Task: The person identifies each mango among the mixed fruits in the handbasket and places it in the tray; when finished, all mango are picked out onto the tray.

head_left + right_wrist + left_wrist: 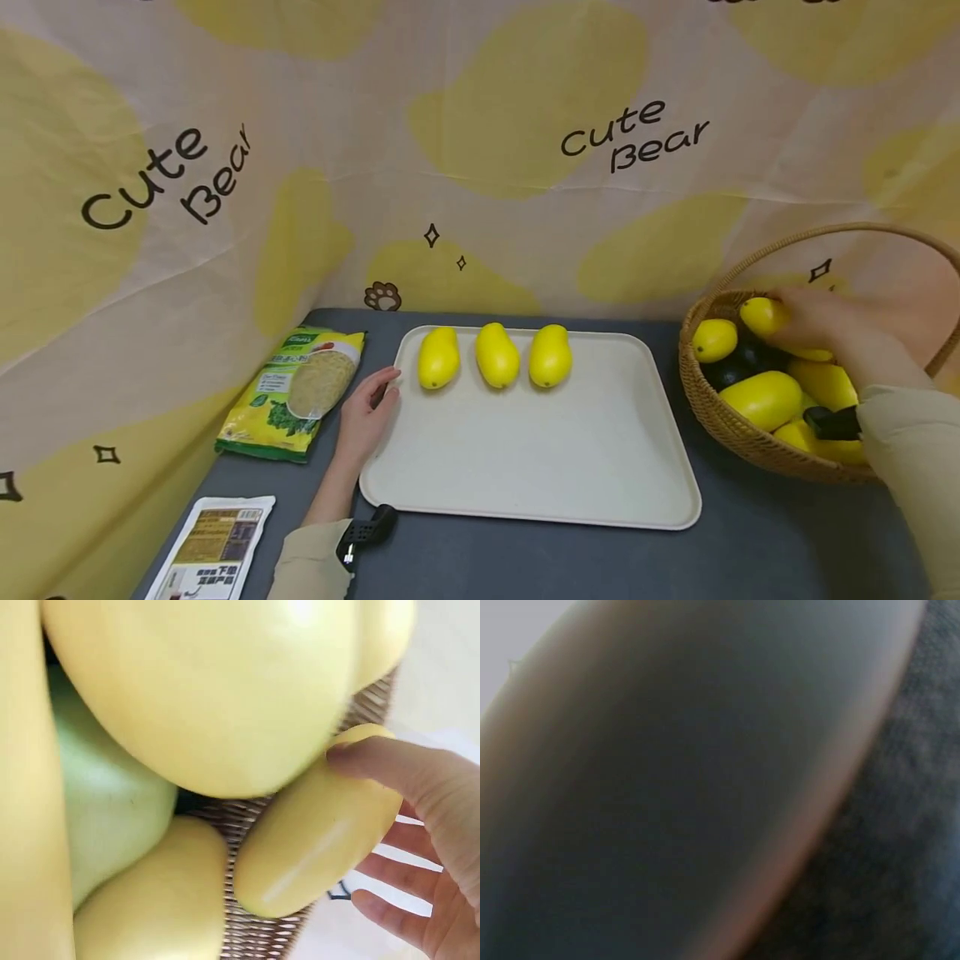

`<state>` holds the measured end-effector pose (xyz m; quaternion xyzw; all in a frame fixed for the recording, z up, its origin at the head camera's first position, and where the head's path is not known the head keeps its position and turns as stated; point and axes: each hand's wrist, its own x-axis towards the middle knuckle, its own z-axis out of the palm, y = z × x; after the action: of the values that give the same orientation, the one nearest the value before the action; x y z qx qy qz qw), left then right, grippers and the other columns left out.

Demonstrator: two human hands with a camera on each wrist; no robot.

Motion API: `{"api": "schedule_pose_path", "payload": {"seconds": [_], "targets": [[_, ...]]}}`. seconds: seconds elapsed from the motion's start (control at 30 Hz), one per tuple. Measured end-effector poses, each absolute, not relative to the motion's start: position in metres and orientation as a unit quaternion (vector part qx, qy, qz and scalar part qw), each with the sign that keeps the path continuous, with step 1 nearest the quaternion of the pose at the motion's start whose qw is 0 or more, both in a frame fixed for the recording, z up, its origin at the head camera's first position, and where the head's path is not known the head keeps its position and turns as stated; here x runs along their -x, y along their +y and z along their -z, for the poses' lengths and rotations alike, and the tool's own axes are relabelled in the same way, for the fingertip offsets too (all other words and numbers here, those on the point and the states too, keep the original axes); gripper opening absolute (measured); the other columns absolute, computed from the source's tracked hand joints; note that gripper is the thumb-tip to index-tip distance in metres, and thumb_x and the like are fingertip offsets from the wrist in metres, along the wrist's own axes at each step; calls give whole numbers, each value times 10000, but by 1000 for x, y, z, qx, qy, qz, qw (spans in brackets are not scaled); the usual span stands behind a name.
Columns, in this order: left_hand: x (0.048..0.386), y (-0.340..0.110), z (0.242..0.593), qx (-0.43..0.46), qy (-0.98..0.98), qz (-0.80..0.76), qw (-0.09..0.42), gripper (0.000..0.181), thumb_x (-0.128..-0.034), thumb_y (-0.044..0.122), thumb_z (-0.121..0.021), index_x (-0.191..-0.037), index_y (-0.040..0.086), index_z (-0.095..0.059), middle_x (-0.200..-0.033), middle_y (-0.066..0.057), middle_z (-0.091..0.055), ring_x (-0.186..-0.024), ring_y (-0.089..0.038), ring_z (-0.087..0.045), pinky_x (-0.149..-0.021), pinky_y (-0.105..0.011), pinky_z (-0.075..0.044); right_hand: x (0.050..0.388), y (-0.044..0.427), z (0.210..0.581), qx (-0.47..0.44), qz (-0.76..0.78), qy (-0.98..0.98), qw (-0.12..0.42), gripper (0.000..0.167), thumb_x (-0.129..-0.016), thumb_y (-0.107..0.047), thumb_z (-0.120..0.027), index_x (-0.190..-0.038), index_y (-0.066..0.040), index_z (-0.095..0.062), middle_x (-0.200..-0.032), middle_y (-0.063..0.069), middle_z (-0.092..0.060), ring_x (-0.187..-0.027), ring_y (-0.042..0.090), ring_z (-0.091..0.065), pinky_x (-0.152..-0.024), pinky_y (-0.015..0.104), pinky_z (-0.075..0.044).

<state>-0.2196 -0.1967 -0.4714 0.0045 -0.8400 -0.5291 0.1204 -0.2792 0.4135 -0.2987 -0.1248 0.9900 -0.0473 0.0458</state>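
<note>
Three yellow mangoes (497, 356) lie in a row along the far side of a white tray (525, 450). My left hand (365, 414) rests at the tray's left rim with its fingers relaxed; the left wrist view is mostly a blurred dark shape. Over at the right, my right hand (825, 321) reaches into a wicker basket (742, 442) of mangoes. In the right wrist view its thumb presses one side of a yellow mango (315, 832), with the fingers behind it, by the basket wall. The head view shows one end of this mango beside the hand.
Dark round fruit (757, 352) and several yellow ones share the basket, whose tall handle (847, 229) arches over the right hand. A yellow-green food packet (292, 392) and a white pouch (213, 546) lie at the left. A printed cloth (487, 167) hangs behind the grey table.
</note>
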Motion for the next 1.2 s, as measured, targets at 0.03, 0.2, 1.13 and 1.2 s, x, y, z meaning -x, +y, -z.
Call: {"api": "schedule_pose_path", "payload": {"seconds": [0.03,0.2,1.13,1.2], "targets": [[220,-197,472,-6,-840,529,121,309,-989,138,-567,-1288,96,-630,-1381,-59,-539,-1284,-200,-486,-1073,-372,-398,276,411,296,131,56,989,37,582,-833,-214,-727,-1200,153,-463,-1087,366,-552,-925,497,-558,-787,607,-446],[221,-198,473,-2,-840,528,123,309,-987,137,-570,-1287,89,-630,-1381,-58,-540,-1288,-201,-480,-1077,-373,-394,258,401,281,142,80,987,6,624,-835,-216,-748,-1251,122,-427,-1121,341,-543,-938,443,-561,-789,566,-447],[220,-197,471,-5,-837,534,119,306,-990,133,-565,-1287,92,-628,-1374,-61,-541,-1277,-200,-490,-1077,-363,-393,154,263,271,267,152,931,-199,823,-645,-167,-910,-1367,-119,-518,-1237,51,-611,-990,200,-584,-817,313,-495],[220,-197,471,-5,-836,536,119,303,-988,127,-569,-1282,91,-631,-1375,-62,-541,-1275,-198,-494,-1075,-357,-396,156,252,282,280,135,929,-202,808,-663,-175,-893,-1369,-119,-504,-1249,70,-600,-1039,236,-582,-799,439,-517]]}}
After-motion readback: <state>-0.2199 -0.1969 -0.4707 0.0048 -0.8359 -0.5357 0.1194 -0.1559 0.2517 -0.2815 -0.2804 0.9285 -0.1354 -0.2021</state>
